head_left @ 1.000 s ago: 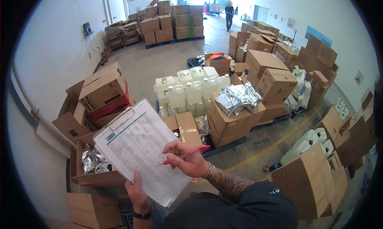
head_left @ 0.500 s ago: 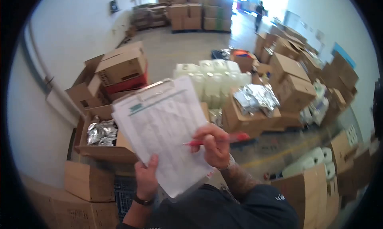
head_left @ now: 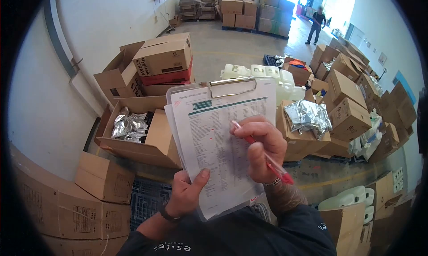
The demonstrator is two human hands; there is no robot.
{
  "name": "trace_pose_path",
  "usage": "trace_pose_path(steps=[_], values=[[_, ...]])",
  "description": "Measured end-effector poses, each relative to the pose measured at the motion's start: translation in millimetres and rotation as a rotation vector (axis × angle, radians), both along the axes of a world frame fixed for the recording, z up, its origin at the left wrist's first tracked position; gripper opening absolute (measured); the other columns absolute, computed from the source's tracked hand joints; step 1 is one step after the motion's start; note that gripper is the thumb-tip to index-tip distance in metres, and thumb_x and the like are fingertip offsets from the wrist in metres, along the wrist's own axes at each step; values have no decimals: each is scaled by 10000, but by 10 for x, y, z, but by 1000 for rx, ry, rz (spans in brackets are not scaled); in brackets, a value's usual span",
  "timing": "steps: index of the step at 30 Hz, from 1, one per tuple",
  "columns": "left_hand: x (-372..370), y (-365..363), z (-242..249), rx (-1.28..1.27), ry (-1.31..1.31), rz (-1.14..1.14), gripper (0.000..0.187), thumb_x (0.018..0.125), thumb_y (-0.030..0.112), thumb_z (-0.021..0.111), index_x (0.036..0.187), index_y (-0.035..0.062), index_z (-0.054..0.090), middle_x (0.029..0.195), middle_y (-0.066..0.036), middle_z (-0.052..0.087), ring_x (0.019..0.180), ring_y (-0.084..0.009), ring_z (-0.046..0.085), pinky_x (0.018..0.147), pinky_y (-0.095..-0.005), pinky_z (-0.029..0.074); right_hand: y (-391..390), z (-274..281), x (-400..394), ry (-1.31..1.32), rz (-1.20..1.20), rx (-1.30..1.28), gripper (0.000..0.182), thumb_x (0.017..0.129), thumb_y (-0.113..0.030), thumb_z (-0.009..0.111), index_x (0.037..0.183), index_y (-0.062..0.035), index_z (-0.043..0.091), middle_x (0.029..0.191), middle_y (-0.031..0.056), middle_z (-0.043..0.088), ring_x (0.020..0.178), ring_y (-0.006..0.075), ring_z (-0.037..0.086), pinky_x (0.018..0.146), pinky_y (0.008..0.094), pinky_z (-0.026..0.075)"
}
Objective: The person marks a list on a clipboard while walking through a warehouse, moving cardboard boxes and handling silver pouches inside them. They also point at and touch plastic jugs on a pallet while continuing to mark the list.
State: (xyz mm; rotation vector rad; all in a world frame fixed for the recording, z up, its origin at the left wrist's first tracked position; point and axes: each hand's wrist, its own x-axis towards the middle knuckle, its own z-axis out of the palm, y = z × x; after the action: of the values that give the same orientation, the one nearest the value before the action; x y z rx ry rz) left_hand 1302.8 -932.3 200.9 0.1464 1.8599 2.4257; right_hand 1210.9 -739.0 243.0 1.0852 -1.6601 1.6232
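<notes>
In front of my chest is a clipboard (head_left: 213, 83) with a metal clip at its top, carrying printed sheets (head_left: 209, 167) with a table and a few small red marks. My left hand (head_left: 189, 191) grips its lower left edge, thumb on top of the paper and fingers hidden behind. Between the fingers of my right hand (head_left: 263, 149) is a red pen (head_left: 272, 163), its tip over the upper middle of the printed table. The right hand's lower side overlaps the sheet's right edge.
An open carton (head_left: 133, 144) with silver foil pouches (head_left: 130, 126) stands left. White jerrycans (head_left: 267, 73) stand behind the clipboard. A silver foil bag (head_left: 307, 117) lies on a box at right. Stacked cartons (head_left: 345, 113) line the right wall. A person (head_left: 316, 25) stands far back.
The view has shifted, and the clipboard now appears more upright and further right. My right hand with the pen has moved up the sheet. The distant person shows more fully.
</notes>
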Motion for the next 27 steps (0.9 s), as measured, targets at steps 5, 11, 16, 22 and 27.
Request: trace_pose_path(steps=[5,11,16,22,27], values=[[45,-68,18,-6,34,-28,331,1001,192,536,1178,-80,601,1086,-107,681,959,-133,625,837,-276,496,-300,98,78,-134,65,-299,311,975,-287,543,935,17,595,886,148,631,764,181,599,689,294,470],[98,-172,-19,-1,64,-28,363,1027,212,474,1222,-80,563,1121,-100,663,989,-128,605,853,-279,484,-396,162,43,-36,58,-239,305,977,-265,554,840,6,581,782,117,627,661,137,568,615,276,456],[118,-224,43,18,102,-35,318,1049,207,417,1226,-35,523,1139,-83,634,997,-97,570,843,-263,470,-458,265,99,-69,-15,-97,327,1015,-323,471,876,-27,470,740,116,598,641,116,536,613,250,423],[138,-263,31,36,113,-34,372,1061,239,359,1235,-45,526,1143,-81,638,995,-109,580,843,-268,473,-507,272,93,-52,-39,-92,274,988,-229,550,821,-53,422,715,97,584,610,90,472,573,239,387],[149,-340,-26,91,72,-97,473,1047,294,400,1333,-78,457,1247,-134,602,1109,-173,578,946,-321,463,-536,287,89,20,-61,-80,278,970,-179,582,796,-62,400,701,88,581,585,80,446,539,244,377]])
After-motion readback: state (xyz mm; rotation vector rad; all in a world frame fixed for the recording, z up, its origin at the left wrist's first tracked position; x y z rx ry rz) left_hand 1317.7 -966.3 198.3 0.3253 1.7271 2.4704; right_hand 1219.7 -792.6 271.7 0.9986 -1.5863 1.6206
